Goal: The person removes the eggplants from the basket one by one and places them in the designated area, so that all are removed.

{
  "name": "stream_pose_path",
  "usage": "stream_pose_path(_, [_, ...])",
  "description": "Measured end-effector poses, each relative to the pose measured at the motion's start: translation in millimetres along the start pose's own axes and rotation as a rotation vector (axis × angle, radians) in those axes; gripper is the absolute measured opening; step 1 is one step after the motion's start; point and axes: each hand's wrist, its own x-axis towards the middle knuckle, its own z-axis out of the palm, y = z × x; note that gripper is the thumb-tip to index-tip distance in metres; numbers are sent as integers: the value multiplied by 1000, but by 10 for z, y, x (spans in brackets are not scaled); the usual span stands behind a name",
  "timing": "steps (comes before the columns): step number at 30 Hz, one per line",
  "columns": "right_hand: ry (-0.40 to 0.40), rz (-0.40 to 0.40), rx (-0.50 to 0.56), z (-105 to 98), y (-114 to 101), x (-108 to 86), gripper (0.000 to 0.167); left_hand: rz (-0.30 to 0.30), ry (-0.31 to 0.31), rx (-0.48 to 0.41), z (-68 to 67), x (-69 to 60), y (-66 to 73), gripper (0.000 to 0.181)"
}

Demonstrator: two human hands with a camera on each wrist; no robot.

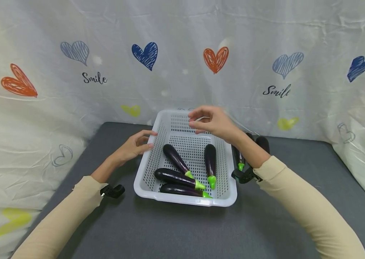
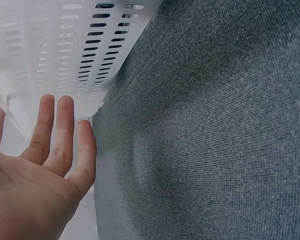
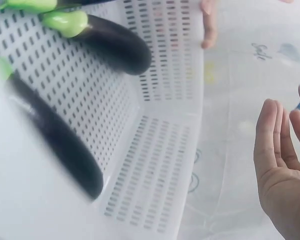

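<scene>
A white perforated basket (image 1: 143, 163) holds several dark eggplants (image 1: 209, 162) with green caps; two of them show clearly in the right wrist view, one lying along the side (image 3: 57, 137). At the basket's left rim, my left hand (image 1: 132, 146) touches the edge with its fingertips. The left wrist view shows that hand (image 2: 45, 180) with fingers extended beside the perforated wall (image 2: 70, 45). Above the basket's far right part hovers my right hand (image 1: 216, 123), its fingers loosely bent and holding nothing; the right wrist view shows it (image 3: 285, 170) empty too.
More eggplants (image 1: 262, 144) lie on the dark grey table (image 1: 182, 230) just right of the basket, partly hidden by my right forearm. Behind the table hangs a pale sheet (image 1: 182, 86) printed with hearts and lettering. Each wrist wears a black device (image 1: 112, 191).
</scene>
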Motion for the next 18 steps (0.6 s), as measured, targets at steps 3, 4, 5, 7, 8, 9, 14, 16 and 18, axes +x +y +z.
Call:
stream_pose_path(3, [-11,-11,12,62,15,67,28,1,2,1,4,-2,1,49])
stream_pose_path(4, [-12,-12,12,81,23,88,28,2,3,0,4,-3,1,49])
stream_pose_path(5, [-14,-13,12,101,31,110,27,2,5,1,4,-3,2,49])
stream_pose_path(7, [-16,-10,20,137,52,151,27,2,6,-1,7,-6,8,49])
stream_pose_path(8, [-16,-6,25,153,66,173,26,0,7,1,7,-8,8,49])
stream_pose_path(9, [-16,2,31,169,80,193,26,0,6,0,8,-10,8,49])
stream_pose_path(14, [-13,48,58,223,169,294,26,-4,1,-10,17,-17,8,50])
stream_pose_path(16, [-14,62,63,239,206,330,26,-6,0,-15,22,-20,18,50])
stream_pose_path(18, [-22,74,67,261,241,368,26,-6,1,-13,21,-21,22,50])
